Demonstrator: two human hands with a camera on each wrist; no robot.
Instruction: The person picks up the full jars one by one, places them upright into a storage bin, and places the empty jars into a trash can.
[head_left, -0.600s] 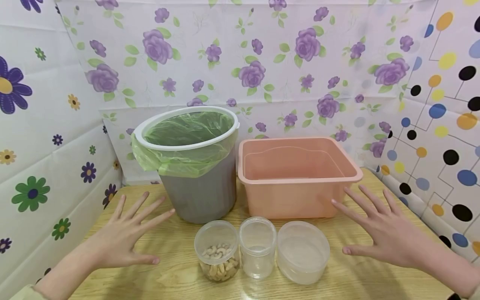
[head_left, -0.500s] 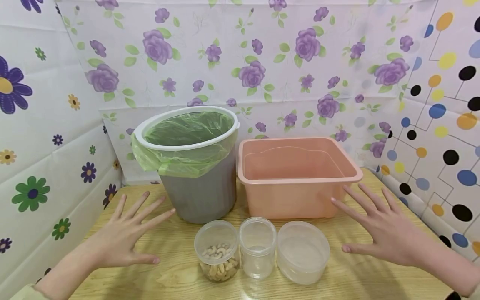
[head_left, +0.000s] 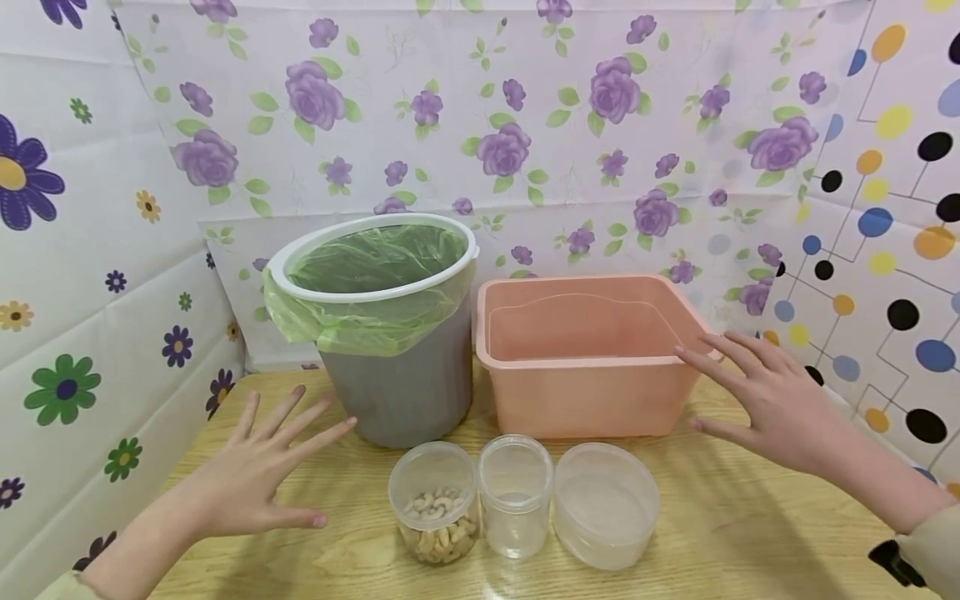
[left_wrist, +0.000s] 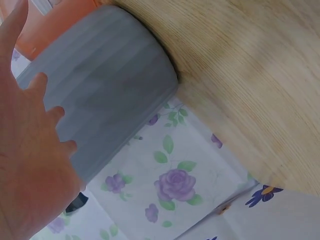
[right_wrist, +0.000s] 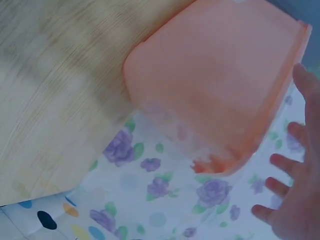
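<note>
My left hand (head_left: 251, 475) hovers over the table's left side with its fingers spread, left of the jar of cashews (head_left: 438, 504) and holding nothing. My right hand (head_left: 776, 404) is raised at the right, fingers apart, its fingertips overlapping the right end of the pink basin (head_left: 592, 400) in the head view; whether they touch it I cannot tell. Beside the cashew jar stand a narrow clear jar (head_left: 516, 496) and a wide, low clear container (head_left: 606, 504), in a row. In the left wrist view the left hand (left_wrist: 35, 165) appears near the grey bin's wall (left_wrist: 110, 90).
A grey trash bin (head_left: 408, 392) with a white rim and green liner bag (head_left: 367, 325) stands behind the jars, left of the basin. The wooden table (head_left: 337, 550) is bounded by a flowered cloth (head_left: 450, 108) behind and patterned cloths at both sides.
My right hand has risen and moved away from me, toward the basin's right rim, with its sleeve coming into view. The left hand has shifted very slightly right. The containers have stayed put.
</note>
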